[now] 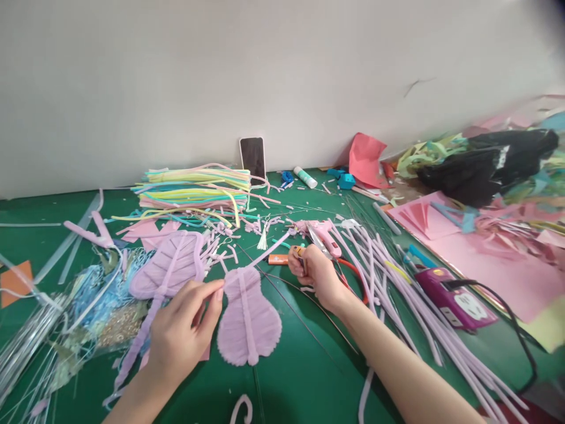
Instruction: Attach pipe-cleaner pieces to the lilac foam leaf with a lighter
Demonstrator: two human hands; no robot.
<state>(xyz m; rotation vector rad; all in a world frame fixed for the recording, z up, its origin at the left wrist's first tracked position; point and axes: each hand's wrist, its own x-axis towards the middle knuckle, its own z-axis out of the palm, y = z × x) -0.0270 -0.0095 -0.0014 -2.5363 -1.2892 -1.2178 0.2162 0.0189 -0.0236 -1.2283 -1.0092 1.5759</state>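
A hooked pipe cleaner [242,405] lies nearest on the green surface [304,377]. Beyond it, the left hand [185,323] pinches the upper left edge of a ruffled lilac petal [260,321]. The right hand [314,275] is curled closed, its grip unclear, before a pink glue gun [329,238]. Farthest, a phone [253,158] leans against the wall [176,88].
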